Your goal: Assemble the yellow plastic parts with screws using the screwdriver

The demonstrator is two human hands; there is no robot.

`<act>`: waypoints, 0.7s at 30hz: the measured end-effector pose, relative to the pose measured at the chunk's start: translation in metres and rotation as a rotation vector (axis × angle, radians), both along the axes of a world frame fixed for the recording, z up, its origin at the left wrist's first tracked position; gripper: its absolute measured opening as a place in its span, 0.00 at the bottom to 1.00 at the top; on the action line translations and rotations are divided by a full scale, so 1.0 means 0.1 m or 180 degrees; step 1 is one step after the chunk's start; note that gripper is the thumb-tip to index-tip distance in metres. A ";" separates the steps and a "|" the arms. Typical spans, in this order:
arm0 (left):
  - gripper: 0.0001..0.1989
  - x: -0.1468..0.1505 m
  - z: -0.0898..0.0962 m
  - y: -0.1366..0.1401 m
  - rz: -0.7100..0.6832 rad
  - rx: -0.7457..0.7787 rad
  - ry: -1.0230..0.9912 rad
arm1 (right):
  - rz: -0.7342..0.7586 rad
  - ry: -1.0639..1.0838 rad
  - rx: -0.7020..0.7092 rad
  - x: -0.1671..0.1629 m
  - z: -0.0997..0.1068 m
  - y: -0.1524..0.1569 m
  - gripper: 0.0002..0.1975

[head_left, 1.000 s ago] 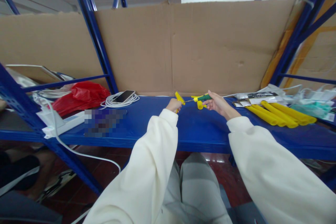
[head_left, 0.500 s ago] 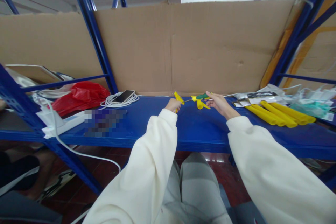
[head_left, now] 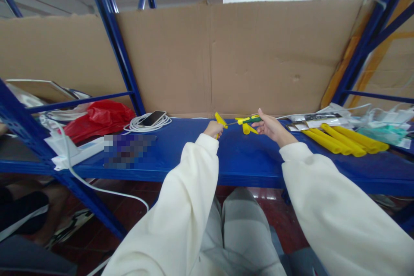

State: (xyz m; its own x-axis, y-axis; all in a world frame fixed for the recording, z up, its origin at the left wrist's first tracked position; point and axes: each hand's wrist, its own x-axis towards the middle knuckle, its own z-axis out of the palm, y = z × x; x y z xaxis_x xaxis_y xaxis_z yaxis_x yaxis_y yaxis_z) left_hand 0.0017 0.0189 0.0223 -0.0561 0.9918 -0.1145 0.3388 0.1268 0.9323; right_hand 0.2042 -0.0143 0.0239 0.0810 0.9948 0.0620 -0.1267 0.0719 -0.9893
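My left hand is closed around a small yellow plastic piece, whose upper part sticks out above the fingers. In my right hand is the end of a screwdriver with a green and yellow handle, held by the fingertips. Its thin shaft points left and its tip meets the yellow piece at my left hand. Another yellow piece lies on the blue shelf just under the screwdriver handle, near my right fingers. The exact shape of the piece in my left hand is hidden by the fingers.
Several yellow tubes lie at right beside plastic packets and a green-white bundle. To the left are a phone on a coiled white cable, a red bag and a power strip. Cardboard stands behind the shelf.
The screwdriver handle has turned, showing more yellow, and my right fingers have shifted a little right and opened slightly around its end. My left hand has stayed in place.
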 end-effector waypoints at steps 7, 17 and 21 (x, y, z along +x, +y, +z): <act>0.03 -0.02 -0.01 0.02 0.0000 0.0046 -0.0036 | 0.0364 0.0180 0.0211 0.02 0.01 -0.03 0.07; 0.04 -0.02 0.00 -0.02 -0.0011 0.0091 -0.0039 | -0.0275 -0.0182 0.0305 0.00 -0.06 0.04 0.08; 0.03 -0.02 0.00 -0.02 -0.0033 0.0085 -0.0034 | -0.0263 -0.0233 0.0328 0.01 -0.05 0.02 0.08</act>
State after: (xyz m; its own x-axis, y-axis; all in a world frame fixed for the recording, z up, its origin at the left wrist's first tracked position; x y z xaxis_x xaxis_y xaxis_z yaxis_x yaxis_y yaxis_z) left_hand -0.0006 0.0172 0.0224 -0.0447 0.9951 -0.0886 0.3300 0.0985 0.9388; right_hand 0.2047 -0.0121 0.0193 0.1537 0.9730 0.1722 -0.0439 0.1808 -0.9825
